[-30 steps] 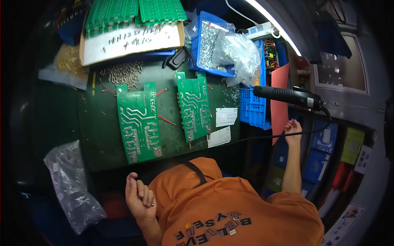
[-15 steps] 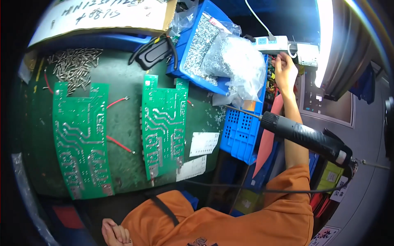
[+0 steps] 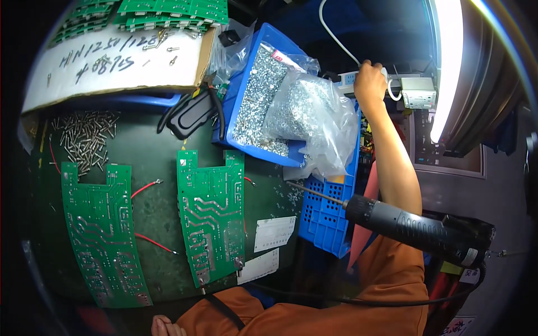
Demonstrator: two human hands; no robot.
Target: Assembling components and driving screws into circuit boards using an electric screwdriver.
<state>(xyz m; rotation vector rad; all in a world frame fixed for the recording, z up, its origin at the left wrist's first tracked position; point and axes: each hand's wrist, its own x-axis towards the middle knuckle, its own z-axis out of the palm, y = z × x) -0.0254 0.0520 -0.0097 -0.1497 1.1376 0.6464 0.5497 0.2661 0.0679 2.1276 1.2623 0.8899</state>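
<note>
My right hand point(image 3: 371, 85) reaches to the white power strip point(image 3: 348, 79) at the back right. Its fingers are closed over the plug of a white cable point(image 3: 336, 37); the plug itself is hidden. My left hand point(image 3: 166, 326), partly cut off by the lower edge, rests low near my body with curled fingers and nothing visible in them. Two green circuit boards with red wires, a left one point(image 3: 103, 235) and a right one point(image 3: 212, 218), lie on the dark green table point(image 3: 159, 224). A black electric screwdriver point(image 3: 414, 227) hangs across my right forearm.
A blue bin point(image 3: 232, 109) of small metal parts holds a plastic bag point(image 3: 314, 123). Below it is a blue crate point(image 3: 328, 224). Loose metal pins point(image 3: 84, 140), black-handled pliers point(image 3: 219, 112) and paper labels point(image 3: 274, 234) lie about. Boards sit on a carton point(image 3: 45, 92).
My right hand has moved from beside the strip's lower edge up onto the plug. The whole view has shifted, and more of the carton with boards now shows.
</note>
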